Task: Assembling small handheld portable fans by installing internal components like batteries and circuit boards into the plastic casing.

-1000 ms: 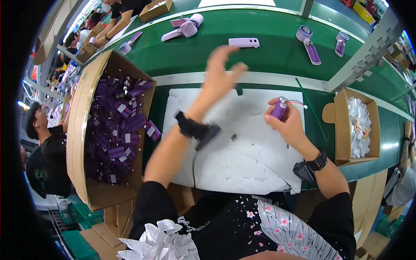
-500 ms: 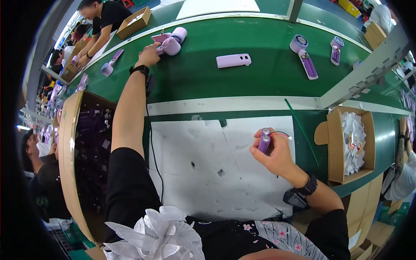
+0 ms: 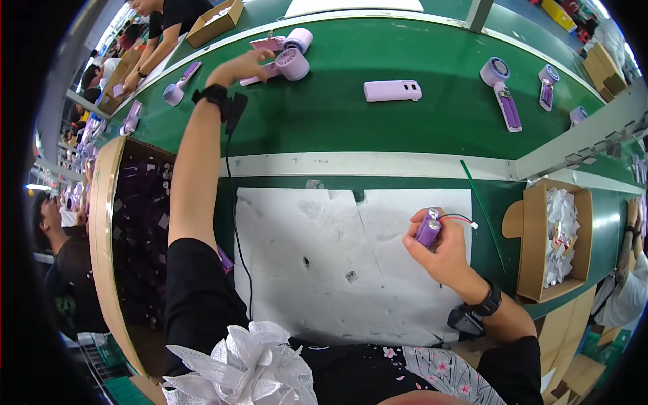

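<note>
Above the far side of the green conveyor, my left hand (image 3: 241,68) is open, its fingers spread beside the handle of a lilac handheld fan (image 3: 293,65). It seems to hold nothing, though motion smears it slightly. Another lilac fan part (image 3: 298,40) lies against that fan. My right hand (image 3: 445,251) is closed around a purple two-cell battery pack (image 3: 428,229), shiny cell ends upward. Red and black wires run from the pack to a small white connector (image 3: 474,225). Below lies a worn white mat (image 3: 304,283).
At left stands a carton (image 3: 108,250) of purple battery packs; at right, a carton (image 3: 533,263) of white pieces. A lilac casing (image 3: 391,91) and an opened fan (image 3: 506,101) lie on the conveyor. A metal post (image 3: 580,142) rises at right. A cable (image 3: 243,260) crosses the mat's left edge.
My left hand has come off the fan's handle and its fingers have spread. My right hand still holds the battery pack, now tilted a little differently. The whole view has shifted slightly.
</note>
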`<state>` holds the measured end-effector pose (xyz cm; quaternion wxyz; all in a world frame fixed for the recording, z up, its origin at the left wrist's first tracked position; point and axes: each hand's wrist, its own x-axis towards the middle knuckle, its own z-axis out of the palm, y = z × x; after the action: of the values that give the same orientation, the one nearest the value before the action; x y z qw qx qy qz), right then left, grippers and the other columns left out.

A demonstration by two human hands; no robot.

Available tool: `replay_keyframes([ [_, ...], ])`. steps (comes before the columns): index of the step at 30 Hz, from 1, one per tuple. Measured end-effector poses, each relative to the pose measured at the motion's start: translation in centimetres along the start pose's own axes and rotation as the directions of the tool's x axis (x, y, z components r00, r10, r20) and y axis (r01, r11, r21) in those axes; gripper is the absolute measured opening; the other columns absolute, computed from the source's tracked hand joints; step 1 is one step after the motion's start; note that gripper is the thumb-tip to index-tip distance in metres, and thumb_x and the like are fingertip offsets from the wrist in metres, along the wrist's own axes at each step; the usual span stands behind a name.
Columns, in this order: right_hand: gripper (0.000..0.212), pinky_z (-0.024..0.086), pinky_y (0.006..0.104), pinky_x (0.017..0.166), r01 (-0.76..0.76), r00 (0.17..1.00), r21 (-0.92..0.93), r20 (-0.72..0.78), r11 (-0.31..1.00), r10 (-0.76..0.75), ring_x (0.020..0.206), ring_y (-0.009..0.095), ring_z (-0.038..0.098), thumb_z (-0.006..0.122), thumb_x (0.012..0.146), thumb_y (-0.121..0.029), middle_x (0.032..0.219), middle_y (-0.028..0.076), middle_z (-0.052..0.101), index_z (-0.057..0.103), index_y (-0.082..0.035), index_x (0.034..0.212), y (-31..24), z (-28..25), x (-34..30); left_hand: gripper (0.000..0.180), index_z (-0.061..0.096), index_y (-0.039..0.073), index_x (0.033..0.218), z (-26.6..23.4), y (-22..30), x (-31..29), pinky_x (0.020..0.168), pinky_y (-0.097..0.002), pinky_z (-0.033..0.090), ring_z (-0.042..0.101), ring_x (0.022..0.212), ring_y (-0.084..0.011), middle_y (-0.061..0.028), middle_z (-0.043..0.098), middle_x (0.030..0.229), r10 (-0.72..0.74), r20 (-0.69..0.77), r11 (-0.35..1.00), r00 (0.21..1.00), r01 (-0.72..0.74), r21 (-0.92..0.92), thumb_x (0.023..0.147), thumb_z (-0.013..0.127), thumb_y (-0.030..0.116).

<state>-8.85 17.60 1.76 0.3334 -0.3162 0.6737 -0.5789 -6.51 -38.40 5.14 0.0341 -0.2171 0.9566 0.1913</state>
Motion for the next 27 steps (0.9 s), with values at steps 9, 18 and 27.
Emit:
replay_keyframes([
  [9,0.029,0.046,0.0216,0.055,-0.072,0.997,0.030,0.008,0.997,0.072,0.066,0.007,0.058,0.069,0.080,-0.003,0.083,0.004,0.062,0.054,0.002,0.104,-0.5,0.2,-1.3,0.049,0.057,0.017,0.121,0.6,2.0,5.3,0.097,-0.0414,0.046,0.054,0.116,-0.0331,-0.0136,0.054,0.129,0.139,-0.298,0.944,0.944,-0.035,0.327,0.075,0.071,0.010],
  [18,0.027,0.048,0.0227,0.051,0.004,1.000,0.077,-0.005,0.997,-0.003,0.065,0.009,0.059,0.067,0.082,-0.003,0.082,0.006,0.061,0.053,0.002,0.104,0.5,0.7,-0.4,0.029,0.066,0.018,0.111,-2.9,7.1,2.0,0.084,-0.0423,0.053,0.066,0.096,-0.0341,-0.0143,0.068,0.103,0.076,-0.561,0.848,0.824,0.242,0.471,0.082,0.066,0.021],
  [27,0.013,0.046,0.0210,0.052,0.018,0.997,0.300,-0.071,0.954,0.004,0.064,0.012,0.061,0.065,0.088,-0.010,0.073,0.005,0.060,0.055,-0.002,0.087,1.5,-0.6,-0.2,0.021,0.063,0.005,0.100,3.1,22.4,-16.2,0.065,-0.0292,0.052,0.063,0.074,-0.0127,-0.0025,0.064,0.088,-0.074,-0.193,0.543,0.978,-0.123,-0.831,0.089,0.064,0.023],
])
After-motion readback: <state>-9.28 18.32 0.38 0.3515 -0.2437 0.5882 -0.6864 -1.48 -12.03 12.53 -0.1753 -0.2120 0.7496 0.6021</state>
